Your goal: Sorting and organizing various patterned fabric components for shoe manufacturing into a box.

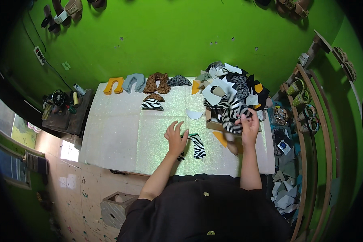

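Observation:
My right hand (250, 127) is raised at the right of the table, its fingers closed on a curved zebra-print piece (232, 119). That piece hangs in front of a cardboard box (214, 124) and a heap of offcuts. Lower down, my left hand (176, 140) is open, thumb and fingers apart, with nothing in it. Under and beside it lies a zebra-print U-shaped piece (198, 147), partly covered by the hand. A pale half-round piece (194, 115) rests between the two hands.
Along the table's (113, 139) far edge sit yellow (115, 90), grey (130, 89) and leopard-print (153, 89) U-shaped pieces. A stack of zebra-print pieces (152, 104) lies nearer. A mixed offcut heap (226, 76) stands back right. A wooden rack (310, 109) holds sandals. A sewing machine (59, 98) stands left.

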Available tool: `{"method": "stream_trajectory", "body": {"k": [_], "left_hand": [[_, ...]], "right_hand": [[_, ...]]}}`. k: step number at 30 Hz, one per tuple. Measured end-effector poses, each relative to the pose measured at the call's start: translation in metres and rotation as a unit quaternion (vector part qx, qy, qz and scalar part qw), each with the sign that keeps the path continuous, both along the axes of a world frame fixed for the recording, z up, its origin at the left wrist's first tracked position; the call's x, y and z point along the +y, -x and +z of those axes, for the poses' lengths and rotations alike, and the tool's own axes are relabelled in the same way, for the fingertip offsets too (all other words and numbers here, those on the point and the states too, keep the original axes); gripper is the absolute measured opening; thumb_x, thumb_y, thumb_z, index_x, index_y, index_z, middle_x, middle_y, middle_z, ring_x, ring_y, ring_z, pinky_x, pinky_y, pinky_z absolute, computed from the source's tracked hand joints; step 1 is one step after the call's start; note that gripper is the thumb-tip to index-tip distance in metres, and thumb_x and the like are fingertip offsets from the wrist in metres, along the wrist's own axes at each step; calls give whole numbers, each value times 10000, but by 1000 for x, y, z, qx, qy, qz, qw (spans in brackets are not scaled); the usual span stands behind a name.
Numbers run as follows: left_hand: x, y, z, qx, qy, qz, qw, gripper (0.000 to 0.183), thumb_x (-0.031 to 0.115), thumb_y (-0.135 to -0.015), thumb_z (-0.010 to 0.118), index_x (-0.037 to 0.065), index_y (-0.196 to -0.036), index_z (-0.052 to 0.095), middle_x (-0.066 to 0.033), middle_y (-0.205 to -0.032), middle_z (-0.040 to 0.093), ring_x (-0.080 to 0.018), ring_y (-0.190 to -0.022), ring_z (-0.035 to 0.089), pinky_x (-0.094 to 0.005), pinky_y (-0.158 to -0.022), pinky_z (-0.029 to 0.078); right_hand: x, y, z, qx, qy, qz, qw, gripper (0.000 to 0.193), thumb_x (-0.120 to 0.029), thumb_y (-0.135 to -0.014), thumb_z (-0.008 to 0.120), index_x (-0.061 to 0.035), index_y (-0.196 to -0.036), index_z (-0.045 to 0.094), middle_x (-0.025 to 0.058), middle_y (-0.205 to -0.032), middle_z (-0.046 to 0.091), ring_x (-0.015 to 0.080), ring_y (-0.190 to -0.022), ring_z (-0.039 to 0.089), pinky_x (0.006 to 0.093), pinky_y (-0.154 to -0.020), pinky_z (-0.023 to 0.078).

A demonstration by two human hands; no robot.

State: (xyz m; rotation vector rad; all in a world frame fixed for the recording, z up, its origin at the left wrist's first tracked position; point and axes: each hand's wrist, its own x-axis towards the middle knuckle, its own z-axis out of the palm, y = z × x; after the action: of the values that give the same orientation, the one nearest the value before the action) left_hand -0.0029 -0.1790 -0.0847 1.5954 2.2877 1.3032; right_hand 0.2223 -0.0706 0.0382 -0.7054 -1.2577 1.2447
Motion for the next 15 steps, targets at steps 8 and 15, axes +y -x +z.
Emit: {"method": "stream_trajectory", "body": {"k": [8, 15], "left_hand": [[-27, 5, 126, 6, -95, -240, 966, 513, 383, -695, 750, 96, -1095, 604, -103, -1110, 579, -251, -990, 543, -374, -906, 328], [-48, 42, 94, -162, 2, -170, 972, 178, 223, -785, 690, 53, -834, 667, -68, -708, 644, -173, -648, 598, -299, -659, 413]], "right_hand": [[-40, 33, 11, -280, -63, 295, 911, 289, -47, -792, 656, -35, -1075, 599, -15, -904, 596, 23, -734, 511, 175, -600, 411], [-42, 55, 15, -302, 135, 328, 885, 208, -58, -799, 656, -5, -991, 598, -42, -699, 542, 21, -626, 465, 187, -545, 368]]}}
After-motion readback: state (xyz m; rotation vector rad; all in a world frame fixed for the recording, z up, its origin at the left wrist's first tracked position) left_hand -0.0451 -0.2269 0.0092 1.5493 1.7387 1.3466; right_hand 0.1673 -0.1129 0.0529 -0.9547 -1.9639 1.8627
